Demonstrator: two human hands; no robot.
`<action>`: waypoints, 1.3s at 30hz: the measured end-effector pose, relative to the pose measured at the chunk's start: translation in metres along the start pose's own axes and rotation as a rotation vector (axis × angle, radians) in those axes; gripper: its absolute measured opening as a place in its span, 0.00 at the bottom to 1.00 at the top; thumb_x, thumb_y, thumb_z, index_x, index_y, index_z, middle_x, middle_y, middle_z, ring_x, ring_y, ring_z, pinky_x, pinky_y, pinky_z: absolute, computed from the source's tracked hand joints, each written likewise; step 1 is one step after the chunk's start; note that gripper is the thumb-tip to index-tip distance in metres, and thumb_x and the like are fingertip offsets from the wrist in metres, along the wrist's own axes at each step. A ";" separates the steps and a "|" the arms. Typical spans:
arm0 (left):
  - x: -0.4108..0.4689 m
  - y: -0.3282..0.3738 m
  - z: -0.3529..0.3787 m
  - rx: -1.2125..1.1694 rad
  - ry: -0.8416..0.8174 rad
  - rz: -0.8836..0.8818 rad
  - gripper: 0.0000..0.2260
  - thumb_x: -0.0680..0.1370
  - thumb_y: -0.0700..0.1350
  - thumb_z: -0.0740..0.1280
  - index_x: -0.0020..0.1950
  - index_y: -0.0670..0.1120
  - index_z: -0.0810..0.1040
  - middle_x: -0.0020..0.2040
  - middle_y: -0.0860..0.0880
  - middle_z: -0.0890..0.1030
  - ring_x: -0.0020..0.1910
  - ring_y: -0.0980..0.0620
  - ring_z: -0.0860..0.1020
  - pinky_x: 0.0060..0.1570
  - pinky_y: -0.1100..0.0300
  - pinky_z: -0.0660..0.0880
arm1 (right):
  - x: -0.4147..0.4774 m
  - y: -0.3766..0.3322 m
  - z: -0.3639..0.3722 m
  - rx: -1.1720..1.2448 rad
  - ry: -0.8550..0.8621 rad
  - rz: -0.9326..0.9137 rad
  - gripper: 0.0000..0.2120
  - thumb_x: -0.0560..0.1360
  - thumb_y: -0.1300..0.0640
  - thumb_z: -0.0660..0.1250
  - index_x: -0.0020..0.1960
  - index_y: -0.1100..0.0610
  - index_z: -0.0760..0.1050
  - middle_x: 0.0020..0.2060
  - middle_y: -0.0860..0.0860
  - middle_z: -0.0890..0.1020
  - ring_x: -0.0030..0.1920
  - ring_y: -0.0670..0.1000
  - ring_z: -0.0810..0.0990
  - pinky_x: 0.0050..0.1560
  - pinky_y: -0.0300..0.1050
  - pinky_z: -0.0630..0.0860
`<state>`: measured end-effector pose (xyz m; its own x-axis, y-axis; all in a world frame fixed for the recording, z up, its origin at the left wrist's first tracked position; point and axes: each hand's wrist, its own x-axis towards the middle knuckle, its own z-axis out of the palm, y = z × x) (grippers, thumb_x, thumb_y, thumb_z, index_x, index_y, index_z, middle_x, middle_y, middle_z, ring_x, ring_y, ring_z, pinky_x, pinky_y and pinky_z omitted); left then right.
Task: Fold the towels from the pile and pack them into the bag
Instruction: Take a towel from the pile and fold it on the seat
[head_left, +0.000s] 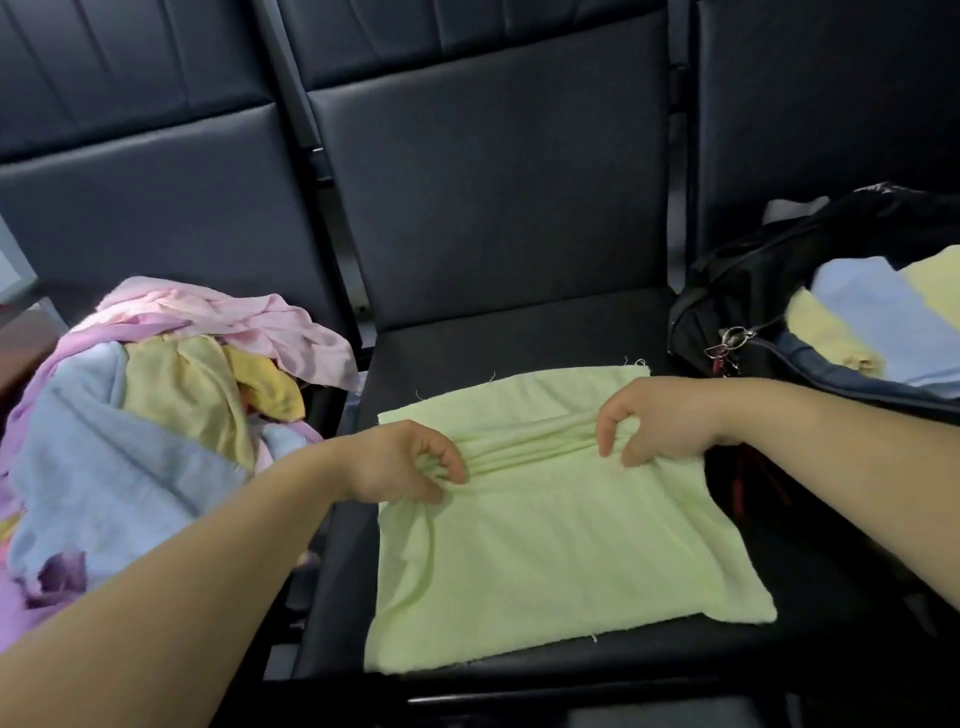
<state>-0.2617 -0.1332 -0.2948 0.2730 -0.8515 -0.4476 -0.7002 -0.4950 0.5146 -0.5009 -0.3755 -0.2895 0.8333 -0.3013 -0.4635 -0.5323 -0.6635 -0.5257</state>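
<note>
A pale green towel (550, 545) lies spread on the middle black seat (519, 332). My left hand (405, 462) pinches a gathered fold at the towel's left side. My right hand (654, 421) pinches the same fold near its right side, so a ridge of bunched cloth runs between them. On the left seat sits the pile of towels (156, 415) in pink, blue, yellow and purple. At the right stands an open black bag (753, 280) with folded blue and yellow towels (878, 322) inside.
Black padded seat backs (493, 182) rise behind all three seats. A metal zipper pull and clip (727, 343) hang at the bag's near corner. A gap with the seat frame (337, 395) separates the pile's seat from the middle one.
</note>
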 end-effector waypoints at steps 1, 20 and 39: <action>-0.004 0.000 -0.001 -0.034 -0.048 0.014 0.12 0.73 0.42 0.76 0.49 0.59 0.85 0.51 0.56 0.84 0.46 0.58 0.81 0.51 0.61 0.78 | -0.003 -0.001 -0.003 0.005 -0.013 -0.001 0.12 0.73 0.59 0.73 0.45 0.41 0.83 0.30 0.45 0.80 0.26 0.49 0.70 0.29 0.40 0.68; -0.031 -0.019 0.000 -0.261 0.061 0.048 0.08 0.72 0.46 0.77 0.51 0.53 0.87 0.40 0.48 0.75 0.41 0.51 0.74 0.46 0.55 0.73 | -0.025 -0.010 0.017 0.061 0.058 -0.067 0.13 0.70 0.56 0.77 0.45 0.37 0.83 0.55 0.40 0.79 0.52 0.51 0.82 0.56 0.50 0.81; 0.004 -0.031 0.000 -0.277 0.571 -0.141 0.08 0.77 0.37 0.70 0.43 0.49 0.84 0.40 0.49 0.86 0.37 0.52 0.82 0.35 0.58 0.81 | 0.010 0.005 0.014 0.448 0.410 -0.044 0.08 0.76 0.48 0.74 0.54 0.39 0.81 0.46 0.48 0.81 0.38 0.44 0.78 0.39 0.38 0.74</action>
<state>-0.2390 -0.1207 -0.3126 0.7109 -0.6955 -0.1045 -0.4570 -0.5697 0.6831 -0.4975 -0.3718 -0.3069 0.7979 -0.5787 -0.1686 -0.4327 -0.3552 -0.8286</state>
